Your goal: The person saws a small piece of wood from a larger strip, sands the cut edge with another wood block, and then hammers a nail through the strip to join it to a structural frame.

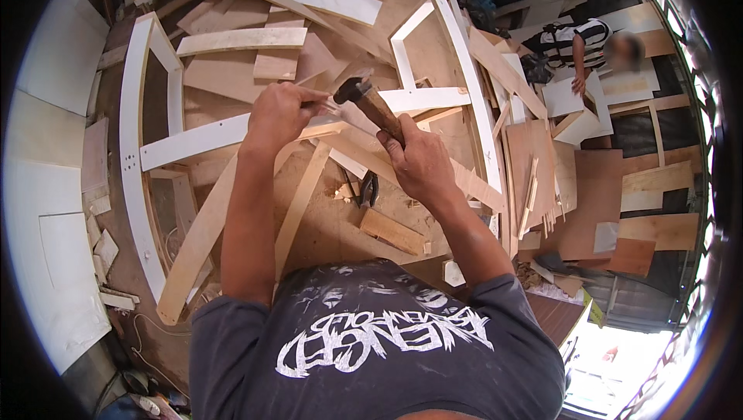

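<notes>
My right hand point(424, 158) is wrapped round the wooden handle of a hammer point(378, 110). The dark hammer head is raised beside the fingertips of my left hand point(280, 117). Those fingers are pinched together, and what they hold is too small or blurred to name. Both hands are above a white crosspiece point(203, 141) that runs between two white-edged wooden frames, the left frame point(133, 122) and the right frame point(470, 83). Below the hands, pliers point(369, 189) with dark handles lie beside a wooden block point(392, 231).
Loose boards point(240, 41) lie piled beyond the crosspiece. A long plank point(203, 238) slants toward me on the left. More panels point(592, 203) and offcuts cover the right side, where another person point(576, 42) is at work. White panels point(54, 257) stand at far left.
</notes>
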Demonstrator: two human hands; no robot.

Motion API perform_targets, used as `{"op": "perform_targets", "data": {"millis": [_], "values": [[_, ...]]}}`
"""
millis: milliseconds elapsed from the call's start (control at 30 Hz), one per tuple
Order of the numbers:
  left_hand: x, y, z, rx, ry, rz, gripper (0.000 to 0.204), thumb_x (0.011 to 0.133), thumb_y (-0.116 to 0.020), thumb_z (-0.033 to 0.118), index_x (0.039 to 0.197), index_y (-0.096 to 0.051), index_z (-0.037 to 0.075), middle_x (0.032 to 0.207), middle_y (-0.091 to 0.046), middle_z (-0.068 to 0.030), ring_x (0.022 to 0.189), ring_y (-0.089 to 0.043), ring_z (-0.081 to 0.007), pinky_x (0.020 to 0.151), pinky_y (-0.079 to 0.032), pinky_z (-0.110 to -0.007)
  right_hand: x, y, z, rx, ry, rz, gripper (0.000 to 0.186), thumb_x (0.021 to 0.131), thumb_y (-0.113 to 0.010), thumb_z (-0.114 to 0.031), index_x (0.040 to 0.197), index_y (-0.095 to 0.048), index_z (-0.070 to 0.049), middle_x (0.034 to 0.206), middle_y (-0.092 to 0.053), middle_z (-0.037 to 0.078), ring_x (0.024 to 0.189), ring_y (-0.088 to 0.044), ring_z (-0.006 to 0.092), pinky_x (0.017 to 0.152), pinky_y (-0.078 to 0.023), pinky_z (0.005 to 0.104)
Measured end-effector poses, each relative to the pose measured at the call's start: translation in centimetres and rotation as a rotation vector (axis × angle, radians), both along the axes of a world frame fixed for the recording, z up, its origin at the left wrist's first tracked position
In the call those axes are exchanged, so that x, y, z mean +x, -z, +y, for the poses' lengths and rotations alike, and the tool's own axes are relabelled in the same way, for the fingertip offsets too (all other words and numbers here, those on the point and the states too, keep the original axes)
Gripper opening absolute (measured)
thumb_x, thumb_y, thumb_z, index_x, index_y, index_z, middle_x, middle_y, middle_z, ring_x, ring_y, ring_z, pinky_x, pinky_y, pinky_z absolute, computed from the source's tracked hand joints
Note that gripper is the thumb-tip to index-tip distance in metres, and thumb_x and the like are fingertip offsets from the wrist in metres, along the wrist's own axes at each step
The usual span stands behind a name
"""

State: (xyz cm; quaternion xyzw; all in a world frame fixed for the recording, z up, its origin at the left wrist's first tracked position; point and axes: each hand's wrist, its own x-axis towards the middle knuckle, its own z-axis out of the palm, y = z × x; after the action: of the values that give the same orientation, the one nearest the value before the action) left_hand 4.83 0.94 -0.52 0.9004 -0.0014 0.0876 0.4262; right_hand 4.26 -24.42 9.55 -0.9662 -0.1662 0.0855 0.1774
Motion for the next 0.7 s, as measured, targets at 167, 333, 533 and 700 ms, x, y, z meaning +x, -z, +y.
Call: {"op": "perform_targets", "data": {"millis": [167, 333, 533, 700], "values": [[0.0, 0.0, 0.1, -0.011, -0.003, 0.005, 0.024, 0.09, -0.081, 0.021, 0.113, -0.085, 0.021, 0.1, -0.079, -0.0154, 0.089, -0.076, -0.036, 0.084, -0.06, -0.044, -0.1, 0.2, -0.1, 0.109, 0.048, -0.018, 0.037, 0.107, -0.06, -0.038, 0.113, -0.061, -0.001, 0.091, -0.072, 0.031, 0.092, -0.068, 0.0537, 0.084, -0.051, 0.062], [0.1, 0.1, 0.0, -0.007, -0.008, 0.022, 0.024, 0.089, -0.081, 0.022, 0.112, -0.085, 0.02, 0.1, -0.079, -0.0153, 0.089, -0.076, -0.0355, 0.084, -0.06, -0.044, -0.4, 0.4, 0.0, 0.053, -0.005, -0.024, 0.038, 0.107, -0.06, -0.037, 0.111, -0.06, 0.0, 0.09, -0.072, 0.031, 0.091, -0.068, 0.0542, 0.082, -0.05, 0.0628], [-0.1, -0.1, 0.0, 0.02, 0.007, -0.024, 0.028, 0.089, -0.083, 0.022, 0.116, -0.084, 0.014, 0.099, -0.079, -0.018, 0.088, -0.077, -0.0359, 0.084, -0.059, -0.041, -0.5, 1.4, -0.5, 0.1, 0.016, -0.021, 0.035, 0.106, -0.061, -0.035, 0.111, -0.06, -0.001, 0.093, -0.072, 0.03, 0.091, -0.068, 0.0536, 0.081, -0.05, 0.0604], [-0.3, -0.3, -0.1, 0.075, -0.009, 0.032, 0.027, 0.09, -0.082, 0.029, 0.114, -0.085, 0.018, 0.101, -0.08, -0.0139, 0.092, -0.076, -0.0352, 0.086, -0.06, -0.044, -2.7, 3.5, -2.3, 0.207, 0.012, -0.053, 0.031, 0.106, -0.063, -0.032, 0.113, -0.061, -0.002, 0.093, -0.073, 0.027, 0.091, -0.069, 0.0513, 0.079, -0.05, 0.0579]]}}
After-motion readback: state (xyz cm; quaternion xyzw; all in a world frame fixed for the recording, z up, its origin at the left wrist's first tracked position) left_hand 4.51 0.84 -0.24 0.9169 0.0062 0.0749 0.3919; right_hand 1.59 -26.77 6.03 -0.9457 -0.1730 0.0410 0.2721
